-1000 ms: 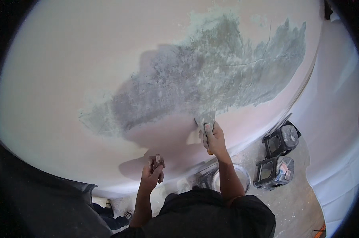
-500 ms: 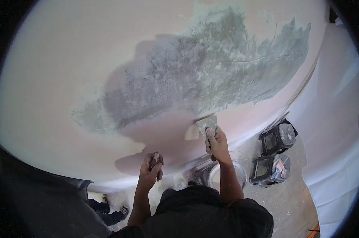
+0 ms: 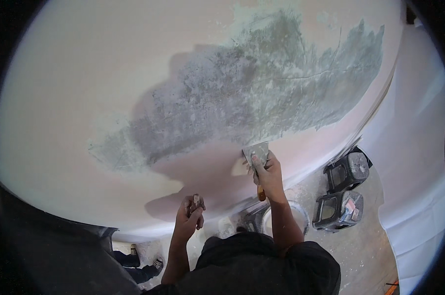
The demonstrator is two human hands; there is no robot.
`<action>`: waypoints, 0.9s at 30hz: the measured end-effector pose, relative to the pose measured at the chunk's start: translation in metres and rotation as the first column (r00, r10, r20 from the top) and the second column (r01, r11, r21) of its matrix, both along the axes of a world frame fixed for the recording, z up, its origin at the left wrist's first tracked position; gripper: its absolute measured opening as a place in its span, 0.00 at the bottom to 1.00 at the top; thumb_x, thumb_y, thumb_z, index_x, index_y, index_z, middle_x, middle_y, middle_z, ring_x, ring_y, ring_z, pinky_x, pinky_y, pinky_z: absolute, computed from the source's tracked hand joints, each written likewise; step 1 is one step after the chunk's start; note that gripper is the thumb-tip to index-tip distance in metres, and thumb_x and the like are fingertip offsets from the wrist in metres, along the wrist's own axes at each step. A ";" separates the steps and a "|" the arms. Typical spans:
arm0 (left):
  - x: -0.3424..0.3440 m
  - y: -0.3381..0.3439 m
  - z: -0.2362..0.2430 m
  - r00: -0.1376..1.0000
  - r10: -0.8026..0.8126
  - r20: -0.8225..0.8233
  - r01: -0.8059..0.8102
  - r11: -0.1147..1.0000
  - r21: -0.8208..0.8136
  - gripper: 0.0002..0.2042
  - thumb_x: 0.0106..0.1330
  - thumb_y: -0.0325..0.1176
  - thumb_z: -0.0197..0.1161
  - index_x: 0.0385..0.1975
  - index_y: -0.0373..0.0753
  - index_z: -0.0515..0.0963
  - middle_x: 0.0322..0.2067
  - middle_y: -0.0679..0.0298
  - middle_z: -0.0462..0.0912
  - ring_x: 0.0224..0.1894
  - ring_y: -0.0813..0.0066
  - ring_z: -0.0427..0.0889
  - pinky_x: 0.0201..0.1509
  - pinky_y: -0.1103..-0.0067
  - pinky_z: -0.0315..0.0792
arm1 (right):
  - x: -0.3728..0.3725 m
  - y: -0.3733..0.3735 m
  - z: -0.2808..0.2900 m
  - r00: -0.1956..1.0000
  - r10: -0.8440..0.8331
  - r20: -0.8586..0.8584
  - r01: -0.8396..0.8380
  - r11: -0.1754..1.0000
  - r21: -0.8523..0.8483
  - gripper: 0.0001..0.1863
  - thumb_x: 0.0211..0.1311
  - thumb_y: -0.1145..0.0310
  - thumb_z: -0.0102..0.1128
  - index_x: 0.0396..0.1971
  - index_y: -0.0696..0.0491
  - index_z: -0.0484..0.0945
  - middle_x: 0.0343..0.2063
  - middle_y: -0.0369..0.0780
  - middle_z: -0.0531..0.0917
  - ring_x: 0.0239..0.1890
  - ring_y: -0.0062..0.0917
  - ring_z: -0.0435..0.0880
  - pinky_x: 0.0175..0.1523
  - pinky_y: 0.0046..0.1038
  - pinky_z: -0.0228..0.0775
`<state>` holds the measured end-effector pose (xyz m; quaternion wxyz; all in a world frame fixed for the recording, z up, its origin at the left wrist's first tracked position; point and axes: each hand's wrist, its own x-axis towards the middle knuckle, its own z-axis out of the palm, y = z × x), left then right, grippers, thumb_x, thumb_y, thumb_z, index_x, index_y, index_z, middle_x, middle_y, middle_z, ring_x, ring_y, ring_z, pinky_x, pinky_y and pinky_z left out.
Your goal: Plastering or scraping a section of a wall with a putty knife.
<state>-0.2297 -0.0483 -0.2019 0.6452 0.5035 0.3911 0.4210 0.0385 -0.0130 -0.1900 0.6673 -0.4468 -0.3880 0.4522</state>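
Note:
My right hand [image 3: 268,172] is closed round a putty knife [image 3: 256,151] with a broad, plaster-smeared blade. Its orange-brown handle [image 3: 261,193] sticks out below the palm. The blade's top edge is at the lower border of a grey-green patch [image 3: 301,88] on the pale wall [image 3: 84,59]; whether it touches the surface I cannot tell. Lower and to the left, my left hand [image 3: 190,212] has its fingers curled round a small, whitish-smeared thing, too hidden to name. My shadow falls across the patch's left half.
A white-rimmed bucket [image 3: 304,216] stands below my right forearm. To the right are two dark, plaster-spotted step stools [image 3: 341,212], and beyond them hangs white sheeting [image 3: 414,147]. At lower left, another person's shoes [image 3: 157,265] show beside a dark cloth [image 3: 60,246].
My right hand has turned the putty knife slightly, so its blade edge lies more level and its handle shows. My left hand is slightly lower and further right in the picture, still closed.

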 end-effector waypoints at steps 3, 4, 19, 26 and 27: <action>-0.001 0.001 -0.002 1.000 -0.007 -0.003 0.007 1.000 0.011 0.09 0.66 0.20 0.49 0.43 0.37 0.64 0.35 0.61 0.70 0.16 0.83 0.66 0.16 0.84 0.62 | -0.001 0.007 -0.009 0.995 -0.065 0.077 0.065 0.998 0.005 0.12 0.71 0.61 0.54 0.39 0.57 0.73 0.22 0.36 0.79 0.12 0.12 0.68 0.15 0.16 0.55; -0.001 0.002 -0.002 1.000 -0.014 0.009 0.014 1.000 0.014 0.09 0.66 0.20 0.49 0.44 0.37 0.64 0.35 0.61 0.70 0.16 0.83 0.66 0.16 0.84 0.62 | 0.001 0.007 -0.010 0.996 -0.047 0.075 0.049 0.999 -0.021 0.12 0.71 0.62 0.54 0.39 0.57 0.72 0.21 0.35 0.79 0.12 0.12 0.68 0.15 0.16 0.55; 0.020 0.017 0.001 0.993 -0.103 -0.063 0.105 0.993 0.046 0.10 0.67 0.21 0.49 0.46 0.36 0.64 0.36 0.61 0.70 0.15 0.84 0.65 0.16 0.83 0.61 | 0.000 0.014 -0.021 0.996 -0.077 0.050 0.078 0.997 -0.011 0.14 0.67 0.60 0.61 0.35 0.57 0.73 0.16 0.31 0.75 0.16 0.11 0.69 0.20 0.17 0.60; 0.015 0.018 0.000 0.993 -0.106 -0.052 0.107 0.994 0.009 0.09 0.66 0.20 0.49 0.44 0.37 0.65 0.35 0.62 0.70 0.15 0.84 0.65 0.16 0.84 0.60 | -0.007 0.014 -0.019 0.985 -0.097 0.143 0.097 0.995 0.009 0.09 0.69 0.65 0.57 0.36 0.56 0.73 0.17 0.31 0.74 0.13 0.10 0.67 0.16 0.16 0.54; 0.013 0.017 0.001 0.994 -0.105 -0.031 0.105 0.994 0.011 0.08 0.66 0.20 0.49 0.43 0.37 0.65 0.35 0.62 0.70 0.15 0.84 0.65 0.16 0.84 0.60 | -0.006 0.015 -0.018 0.985 -0.093 0.142 0.092 0.996 0.009 0.09 0.69 0.65 0.57 0.36 0.56 0.73 0.17 0.31 0.74 0.13 0.10 0.67 0.16 0.16 0.54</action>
